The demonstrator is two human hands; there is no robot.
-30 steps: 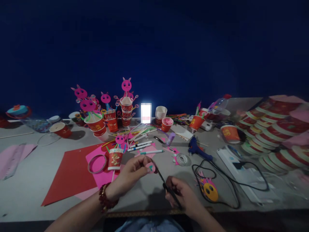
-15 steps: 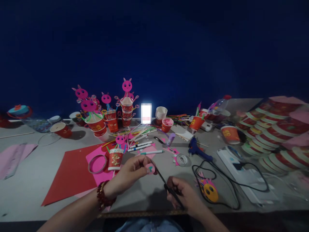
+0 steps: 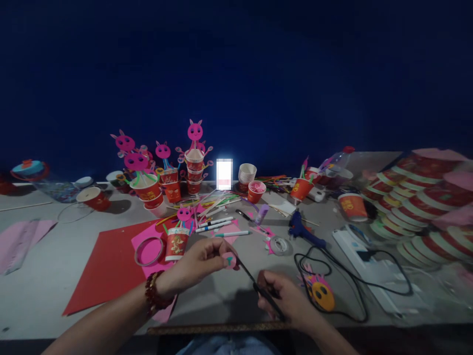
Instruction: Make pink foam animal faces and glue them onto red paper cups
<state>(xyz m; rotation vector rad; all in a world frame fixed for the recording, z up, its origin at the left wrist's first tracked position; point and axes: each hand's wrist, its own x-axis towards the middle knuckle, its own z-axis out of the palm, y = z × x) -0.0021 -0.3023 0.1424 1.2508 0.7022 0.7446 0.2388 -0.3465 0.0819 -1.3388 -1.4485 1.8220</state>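
Two hands over counter | left hand grip pinching pink disc (above counter's near edge) | right hand grip clenched on scissors, blades touching disc

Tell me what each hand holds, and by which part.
Left hand pinches a small pink paper piece by its left edge; right hand grips black scissors by the handles.
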